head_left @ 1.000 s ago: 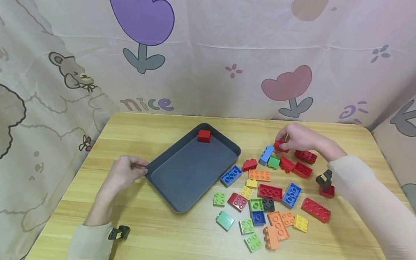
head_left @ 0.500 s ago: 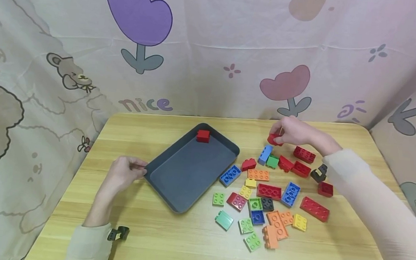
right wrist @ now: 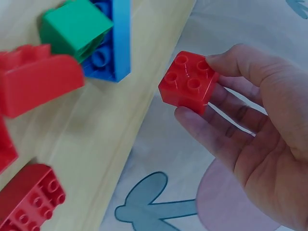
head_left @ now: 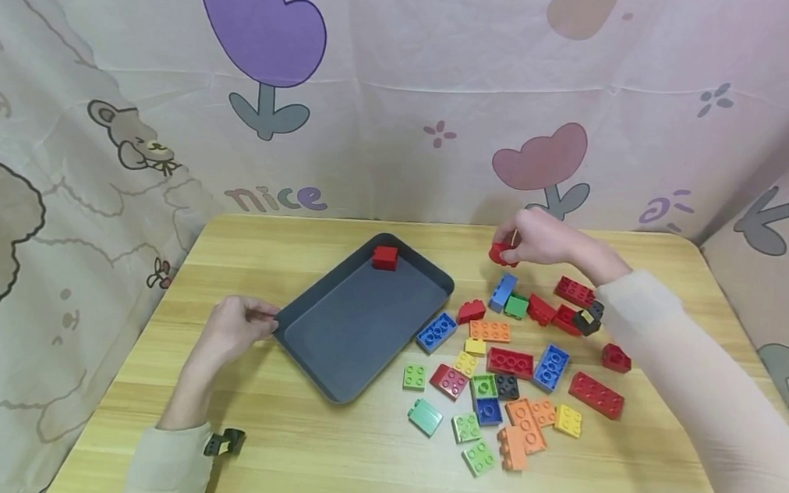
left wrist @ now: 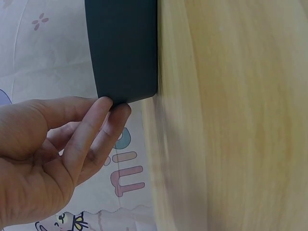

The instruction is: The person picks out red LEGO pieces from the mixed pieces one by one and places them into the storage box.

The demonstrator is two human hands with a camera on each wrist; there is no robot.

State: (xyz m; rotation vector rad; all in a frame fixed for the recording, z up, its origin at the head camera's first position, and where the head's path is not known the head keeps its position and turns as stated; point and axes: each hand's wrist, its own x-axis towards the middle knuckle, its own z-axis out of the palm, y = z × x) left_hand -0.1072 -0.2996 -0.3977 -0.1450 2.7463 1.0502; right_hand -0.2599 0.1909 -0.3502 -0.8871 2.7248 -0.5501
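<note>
My right hand [head_left: 541, 237] pinches a red toy brick [right wrist: 187, 79] with four studs... between thumb and fingers, above the table's back edge. In the right wrist view its studded face shows, with the thumb at one upper corner. My left hand [head_left: 238, 328] pinches the left corner of a dark grey tray [head_left: 320, 295] by its rim; the left wrist view shows thumb and fingertips at that corner [left wrist: 113, 102]. One red brick [head_left: 385, 258] lies inside the tray near its back corner.
Loose bricks cover the table right of the tray: a blue brick [head_left: 503, 292] and a green brick [head_left: 517, 306] below the right hand, a long red brick [head_left: 596, 396] farther right, orange bricks [head_left: 525, 425] nearer the front. A patterned cloth [head_left: 391, 121] hangs behind the table.
My right hand has lifted the red brick from beside the blue brick and carried it left and toward the back. The left hand keeps its place at the tray.
</note>
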